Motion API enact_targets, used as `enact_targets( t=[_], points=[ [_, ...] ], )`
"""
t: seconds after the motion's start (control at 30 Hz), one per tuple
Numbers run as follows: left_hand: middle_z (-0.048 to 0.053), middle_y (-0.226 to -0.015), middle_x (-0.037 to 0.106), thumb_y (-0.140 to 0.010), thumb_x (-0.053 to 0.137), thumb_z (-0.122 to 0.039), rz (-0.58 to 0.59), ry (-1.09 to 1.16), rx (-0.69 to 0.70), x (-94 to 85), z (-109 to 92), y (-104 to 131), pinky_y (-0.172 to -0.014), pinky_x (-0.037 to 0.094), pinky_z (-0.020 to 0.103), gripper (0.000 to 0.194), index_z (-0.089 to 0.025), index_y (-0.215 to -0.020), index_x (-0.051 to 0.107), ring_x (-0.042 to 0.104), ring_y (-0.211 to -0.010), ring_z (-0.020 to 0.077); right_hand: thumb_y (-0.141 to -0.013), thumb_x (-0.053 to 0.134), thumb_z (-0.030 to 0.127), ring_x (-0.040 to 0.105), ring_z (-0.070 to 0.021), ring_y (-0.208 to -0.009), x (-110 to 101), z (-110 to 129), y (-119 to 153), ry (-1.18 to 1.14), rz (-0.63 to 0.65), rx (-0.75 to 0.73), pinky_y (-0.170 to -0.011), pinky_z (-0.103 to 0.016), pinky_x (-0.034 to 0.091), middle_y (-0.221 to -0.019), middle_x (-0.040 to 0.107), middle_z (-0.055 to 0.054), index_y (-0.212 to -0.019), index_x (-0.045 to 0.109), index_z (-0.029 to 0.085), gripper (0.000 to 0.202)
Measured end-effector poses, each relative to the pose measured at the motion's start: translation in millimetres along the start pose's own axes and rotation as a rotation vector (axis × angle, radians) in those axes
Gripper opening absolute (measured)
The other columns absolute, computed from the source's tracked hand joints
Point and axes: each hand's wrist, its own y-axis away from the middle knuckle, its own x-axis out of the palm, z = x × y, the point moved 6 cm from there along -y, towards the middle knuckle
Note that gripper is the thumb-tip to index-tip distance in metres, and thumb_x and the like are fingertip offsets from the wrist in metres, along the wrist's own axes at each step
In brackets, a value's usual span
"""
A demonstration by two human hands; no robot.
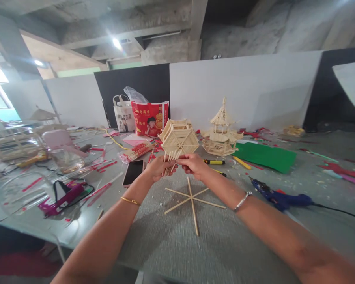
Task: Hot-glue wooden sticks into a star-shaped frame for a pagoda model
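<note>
My left hand [161, 167] is closed round a small bundle of thin wooden sticks [172, 157], held upright above the table. Close beside it, my right hand [192, 163] has its fingers pinched at the bundle's right side, on one of the sticks as far as I can see. Below both hands, a six-armed star of crossed wooden sticks [191, 197] lies flat on the table. Behind the hands stand a hexagonal stick-built piece [180, 138], its ribbed face towards me, and a stick-built pagoda model [223, 130] with a pointed roof.
A blue glue gun [279, 195] lies at right with its cord trailing off. Green sheet [266, 157], yellow-black cutter [214, 162], phone [133, 172] and purple power strip [62, 199] surround the work area. Red bag [150, 118] stands behind. Red scraps litter the grey table [225, 244].
</note>
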Motion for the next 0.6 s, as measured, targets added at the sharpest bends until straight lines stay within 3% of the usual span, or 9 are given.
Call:
enact_targets(
  t=[0.17, 0.37, 0.6],
  points=[
    [-0.001, -0.057, 0.061, -0.064, 0.079, -0.026, 0.016, -0.040, 0.004, 4.6, 0.0, 1.6, -0.040, 0.038, 0.016, 0.026, -0.011, -0.073, 0.059, 0.053, -0.043, 0.0065, -0.090, 0.055, 0.026, 0.038, -0.0024, -0.043, 2.7, 2.8, 5.6, -0.114, 0.061, 0.045, -0.037, -0.014, 0.030, -0.060, 0.047, 0.007, -0.077, 0.054, 0.012, 0.019],
    [0.003, -0.061, 0.065, -0.061, 0.081, -0.030, 0.016, -0.066, -0.013, 6.2, 3.1, 1.8, -0.043, 0.042, 0.018, 0.031, -0.010, -0.073, 0.061, 0.058, -0.047, 0.0090, -0.087, 0.058, 0.021, 0.038, -0.0022, -0.043, 1.0, -2.8, 1.0, -0.160, 0.025, 0.048, -0.036, -0.014, 0.028, -0.060, 0.047, 0.007, -0.075, 0.053, 0.012, 0.016],
    [0.009, -0.073, 0.070, -0.079, 0.065, -0.023, 0.007, 0.106, -0.022, 3.5, 3.6, -1.3, -0.059, 0.055, 0.030, 0.015, -0.009, -0.082, 0.065, 0.068, -0.064, 0.0191, -0.089, 0.056, 0.026, 0.043, -0.0033, -0.047, -16.2, -6.0, -6.7, -0.158, -0.037, 0.061, -0.041, -0.016, 0.037, -0.066, 0.051, 0.005, -0.082, 0.056, 0.012, 0.016]
  ],
)
